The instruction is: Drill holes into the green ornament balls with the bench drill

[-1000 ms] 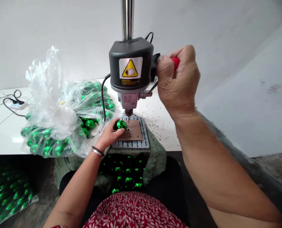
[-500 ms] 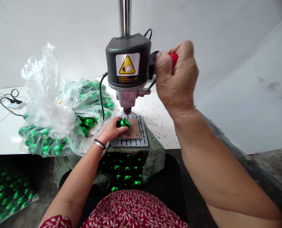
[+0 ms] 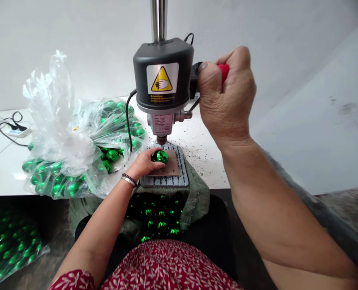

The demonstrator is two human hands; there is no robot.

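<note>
Thumb and fingers of my left hand [image 3: 146,162] grip a shiny green bauble [image 3: 160,157] from its left side. The bauble is over a brown board [image 3: 173,165] lying on the ridged metal base plate [image 3: 183,179]. Right above it is the bit of a dark grey drill press [image 3: 162,86]; whether the tip touches the bauble I cannot tell. Up on the right, my right hand [image 3: 228,94] is wrapped around the red-ended lever handle [image 3: 224,71] of the press.
A clear plastic bag [image 3: 67,149] full of green baubles spreads over the white table [image 3: 209,141] at left. Dark shavings litter the tabletop. More baubles [image 3: 162,223] lie below the plate in green cloth [image 3: 197,197]. Another bag [image 3: 12,241] sits at lower left. A power strip [image 3: 18,131] stands behind.
My left hand has shifted slightly right with the bauble, bringing it under the drill bit. The right hand, still around the handle, is a little higher and further right in view.
</note>
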